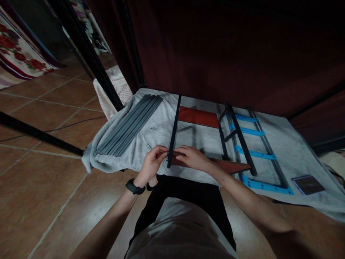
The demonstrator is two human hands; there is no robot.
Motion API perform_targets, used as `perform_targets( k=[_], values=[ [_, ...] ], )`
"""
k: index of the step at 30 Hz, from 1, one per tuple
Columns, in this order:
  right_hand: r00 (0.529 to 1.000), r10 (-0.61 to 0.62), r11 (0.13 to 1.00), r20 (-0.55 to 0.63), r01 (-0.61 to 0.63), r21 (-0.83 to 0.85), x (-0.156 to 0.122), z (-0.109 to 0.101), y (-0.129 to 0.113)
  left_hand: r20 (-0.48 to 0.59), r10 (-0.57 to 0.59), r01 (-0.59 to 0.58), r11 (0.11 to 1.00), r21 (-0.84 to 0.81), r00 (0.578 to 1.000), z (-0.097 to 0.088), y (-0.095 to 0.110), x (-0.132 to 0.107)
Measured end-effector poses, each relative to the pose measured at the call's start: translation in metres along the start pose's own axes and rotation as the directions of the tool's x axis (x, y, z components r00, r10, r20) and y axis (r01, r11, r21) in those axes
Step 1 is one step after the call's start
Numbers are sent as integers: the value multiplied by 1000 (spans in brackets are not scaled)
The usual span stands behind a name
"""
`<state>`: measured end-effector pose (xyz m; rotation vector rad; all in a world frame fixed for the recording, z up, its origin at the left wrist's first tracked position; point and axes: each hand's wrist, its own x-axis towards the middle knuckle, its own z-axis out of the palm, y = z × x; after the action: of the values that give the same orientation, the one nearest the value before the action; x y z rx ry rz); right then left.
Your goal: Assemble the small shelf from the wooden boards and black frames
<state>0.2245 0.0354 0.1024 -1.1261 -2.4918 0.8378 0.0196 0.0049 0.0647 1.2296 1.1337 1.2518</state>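
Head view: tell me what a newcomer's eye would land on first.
Both hands meet at the near end of a black bar on the grey blanket: the left hand pinches at its tip, and the right hand rests on a reddish-brown board beside it. Left of them lies a bundle of grey rods; to the right, a black frame with bright blue strips.

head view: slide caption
Left hand and right hand meet at the near end of a black bar, grey blanket beneath
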Motion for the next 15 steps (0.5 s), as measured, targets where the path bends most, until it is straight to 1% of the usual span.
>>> perform_targets(
  k=[3,5,7,12,15],
  values=[
    [1000,8,1000,-5,-8,-9,1,0,0,2,-65,65,997,-33,998,-1,3,0],
    [1000,10,1000,-9,-10,-14,1,0,-1,-10,-101,101,995,-16,995,0,2,1],
    [1000,6,1000,-14,-6,-15,0,0,-1,-11,-102,102,995,1,995,1,0,3],
    [1000,10,1000,-13,-10,-17,-1,0,-1,32,-38,39,999,-37,999,-1,-1,2],
    [1000,14,1000,-16,-14,-13,0,1,0,39,-76,79,994,-70,996,-3,1,1]
  ],
)
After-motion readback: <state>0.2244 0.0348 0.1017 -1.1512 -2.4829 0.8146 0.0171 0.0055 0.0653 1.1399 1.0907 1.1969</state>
